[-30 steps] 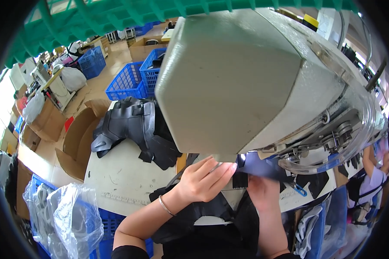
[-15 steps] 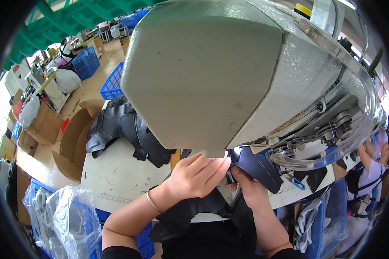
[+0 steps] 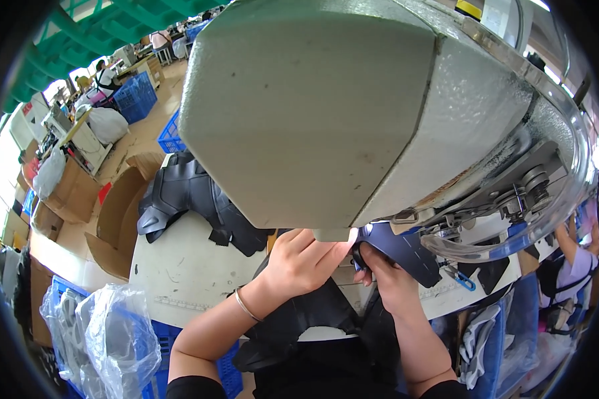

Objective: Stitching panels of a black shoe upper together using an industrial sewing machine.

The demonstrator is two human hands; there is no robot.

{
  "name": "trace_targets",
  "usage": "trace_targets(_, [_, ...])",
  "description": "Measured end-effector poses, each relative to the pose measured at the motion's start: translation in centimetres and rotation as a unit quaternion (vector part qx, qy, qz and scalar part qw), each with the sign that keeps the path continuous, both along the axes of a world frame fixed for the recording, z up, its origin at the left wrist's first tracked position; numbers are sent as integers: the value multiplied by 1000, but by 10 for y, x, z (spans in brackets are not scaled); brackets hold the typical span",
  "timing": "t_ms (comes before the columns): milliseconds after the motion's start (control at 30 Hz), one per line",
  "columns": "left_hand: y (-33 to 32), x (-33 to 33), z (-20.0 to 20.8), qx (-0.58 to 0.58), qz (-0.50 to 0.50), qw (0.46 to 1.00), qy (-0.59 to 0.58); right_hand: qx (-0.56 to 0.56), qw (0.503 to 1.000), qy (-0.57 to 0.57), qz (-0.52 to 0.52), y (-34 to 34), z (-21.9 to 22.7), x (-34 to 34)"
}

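A grey sewing machine head [image 3: 306,126] fills the upper middle and hides part of the work under it. Below its lower end my left hand [image 3: 304,263] has its fingers bent and pressed together, the tips at the black piece by a small light; what they pinch is hidden. My right hand [image 3: 387,276] grips the edge of a black shoe-upper-like piece [image 3: 402,249], thumb on top and fingers curled beneath. More black material [image 3: 306,312] hangs from the work toward my lap, between my forearms.
A stack of black cut pieces [image 3: 193,193] lies on the white table [image 3: 173,272], left of the machine. Blue-handled snips [image 3: 464,280] are at right. A clear plastic bag [image 3: 116,332] covers a blue crate at lower left. A cardboard box [image 3: 116,226] stands beyond.
The view has shifted slightly, so the table and bins sit a little further right. My right fingers have curled closer under the black piece; my left hand stays beside the machine's lower end.
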State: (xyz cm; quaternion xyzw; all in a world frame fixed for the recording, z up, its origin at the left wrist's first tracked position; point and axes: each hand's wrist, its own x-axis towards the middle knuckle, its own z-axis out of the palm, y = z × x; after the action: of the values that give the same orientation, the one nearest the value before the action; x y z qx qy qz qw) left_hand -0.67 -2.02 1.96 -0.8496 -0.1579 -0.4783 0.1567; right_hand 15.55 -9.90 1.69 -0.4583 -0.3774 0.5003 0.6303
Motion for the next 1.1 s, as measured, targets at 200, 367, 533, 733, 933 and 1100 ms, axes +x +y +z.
trace_targets(200, [5, 0, -4, -25, -77, 995, -52, -16, 998, -42, 37, -5, 0, 2])
trace_targets(367, [0, -2, -10, -4, -43, 999, -10, -25, 998, -44, 49, -5, -9, 6])
trace_targets(533, [1, 2, -9, 24, -38, 999, -29, -19, 997, -65, 48, -6, -5, 6])
trace_targets(733, [5, 3, -4, 66, -52, 996, -36, -29, 991, -121, 48, -11, -2, 2])
trace_targets(933, [9, 4, -5, 83, -65, 994, -40, -19, 995, -90, 34, -11, -4, -1])
trace_targets(1100, [9, 5, -4, 89, -53, 994, -28, -34, 991, -124, 43, -8, 0, 3])
